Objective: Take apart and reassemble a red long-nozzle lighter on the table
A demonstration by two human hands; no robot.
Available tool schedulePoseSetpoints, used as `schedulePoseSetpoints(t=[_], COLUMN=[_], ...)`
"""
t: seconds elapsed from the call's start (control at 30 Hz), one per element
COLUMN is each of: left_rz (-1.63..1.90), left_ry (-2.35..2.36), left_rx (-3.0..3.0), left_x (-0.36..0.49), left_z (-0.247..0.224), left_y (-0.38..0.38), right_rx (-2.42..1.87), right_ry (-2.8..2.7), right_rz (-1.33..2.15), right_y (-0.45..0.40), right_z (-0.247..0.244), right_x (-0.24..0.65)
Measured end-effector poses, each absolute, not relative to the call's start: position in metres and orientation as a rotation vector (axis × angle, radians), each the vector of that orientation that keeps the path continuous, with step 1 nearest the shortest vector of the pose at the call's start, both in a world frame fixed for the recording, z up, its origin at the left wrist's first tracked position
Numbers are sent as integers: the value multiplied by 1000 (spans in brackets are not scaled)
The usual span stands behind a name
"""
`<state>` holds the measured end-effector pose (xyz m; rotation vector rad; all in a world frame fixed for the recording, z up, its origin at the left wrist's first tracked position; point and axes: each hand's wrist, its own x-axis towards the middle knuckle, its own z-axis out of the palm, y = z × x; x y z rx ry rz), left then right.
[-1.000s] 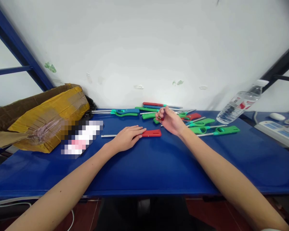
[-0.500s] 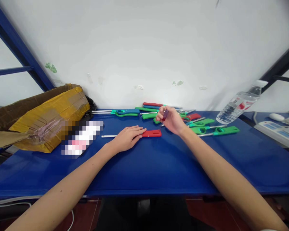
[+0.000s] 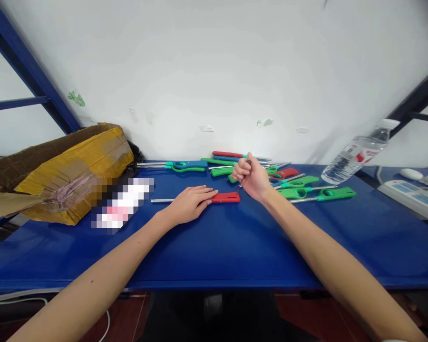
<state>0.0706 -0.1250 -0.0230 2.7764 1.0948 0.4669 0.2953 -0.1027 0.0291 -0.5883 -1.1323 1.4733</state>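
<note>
A red long-necked lighter (image 3: pixel 225 197) lies across the desk, its metal tube pointing left. My left hand (image 3: pixel 190 204) rests over its middle, fingers on top and thumb along the near side, gripping it against the desk. My right hand (image 3: pixel 253 178) is closed in a fist around a screwdriver (image 3: pixel 248 162); most of the dark handle is hidden in the fingers. The thin shaft reaches down to the right end of the red lighter, beside a small hole there. Behind and right of this hand lie several green, red and blue lighters (image 3: pixel 299 182).
More blue and green lighters (image 3: pixel 187 165) lie by the wall. An open taped cardboard box (image 3: pixel 74 180) stands at the left, near a blurred flat item (image 3: pixel 124 204). A tilted water bottle (image 3: pixel 356 154) and a white power strip (image 3: pixel 413 197) are at the right.
My right hand has turned its fist, with the thumb now raised above the screwdriver handle. The left hand and the red lighter stay in place.
</note>
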Motion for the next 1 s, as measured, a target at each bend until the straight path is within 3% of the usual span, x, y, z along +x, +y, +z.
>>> schedulePoseSetpoints(t=[0.2, 0.63, 1.0], left_rz=[504, 481, 464], left_ry=[1078, 1081, 1094], left_rx=[2762, 2780, 2781], left_x=[69, 70, 70], left_z=[-25, -26, -27], left_y=[-124, -125, -124], right_rx=[-549, -643, -585], right_ry=[-1197, -1109, -1124], right_rz=[1596, 1391, 1527], right_y=[-105, -108, -106], right_z=[32, 27, 31], right_x=[301, 292, 304])
